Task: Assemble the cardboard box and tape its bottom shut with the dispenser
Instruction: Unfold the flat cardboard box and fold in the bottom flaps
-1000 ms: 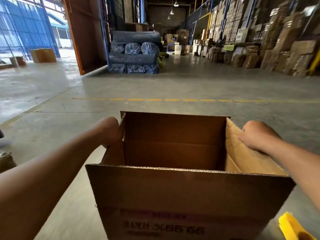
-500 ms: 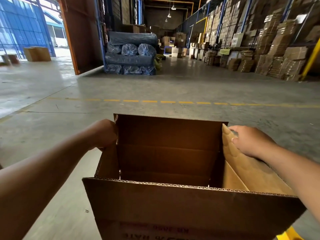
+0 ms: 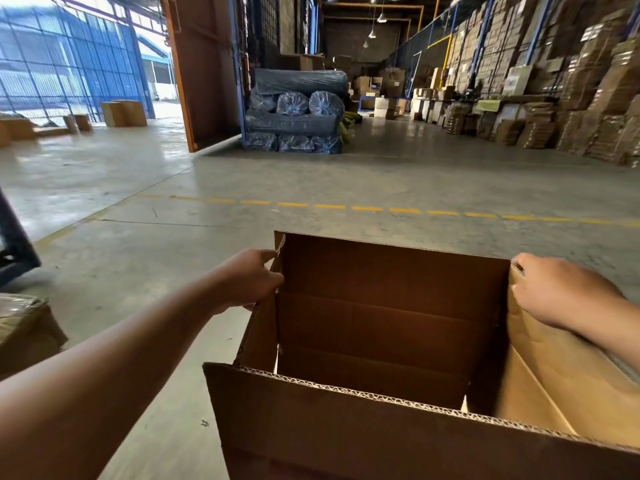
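A brown cardboard box (image 3: 391, 441) stands open toward me on the concrete floor, its near flap upright and its far flap raised. My left hand (image 3: 249, 282) grips the far end of the left side flap. My right hand (image 3: 561, 292) holds the top edge of the right side flap, which leans outward. The inside of the box is dark and holds nothing that I can see. No tape dispenser shows in the view now.
A stack of blue plastic-wrapped rolls (image 3: 298, 116) sits far ahead. Piles of flattened cartons (image 3: 571, 98) line the right wall. A dashed yellow line (image 3: 367, 207) crosses the floor. A cardboard item (image 3: 24, 327) and a dark frame (image 3: 14, 244) are at the left edge.
The box has shifted right and lower in my view. My left hand slid onto the left flap's far end, my right hand moved out with the right flap. The yellow object at bottom right is out of view.
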